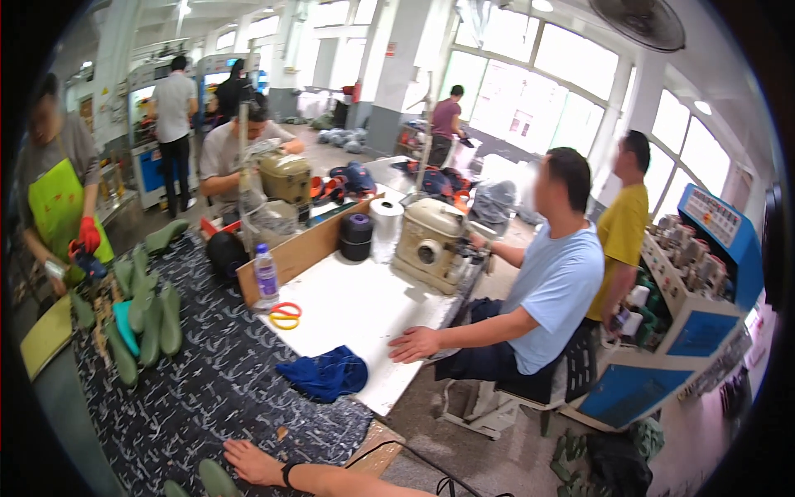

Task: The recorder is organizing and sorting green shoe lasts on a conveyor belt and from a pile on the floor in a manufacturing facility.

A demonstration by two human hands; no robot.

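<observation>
My right hand (253, 463), with a dark band at the wrist, lies palm down on the dark patterned cloth (224, 364) at the bottom of the view. Its fingers are stretched out and hold nothing. Closest to it are two green shoe lasts (217, 479), partly cut off by the lower edge. Farther up the cloth several more green lasts (151, 331) lie grouped, with one turquoise last (126, 325) among them. A crumpled blue fabric piece (327, 373) rests ahead of my hand, across the cloth's edge and the white tabletop (339, 311). My left hand is out of view.
On the white table stand a beige sewing machine (429, 244), thread cones (356, 238), a water bottle (266, 277) and yellow-handled scissors (285, 316). A seated person in light blue (551, 273) rests a hand there. Black cables (406, 451) run at the front corner. Other people work around.
</observation>
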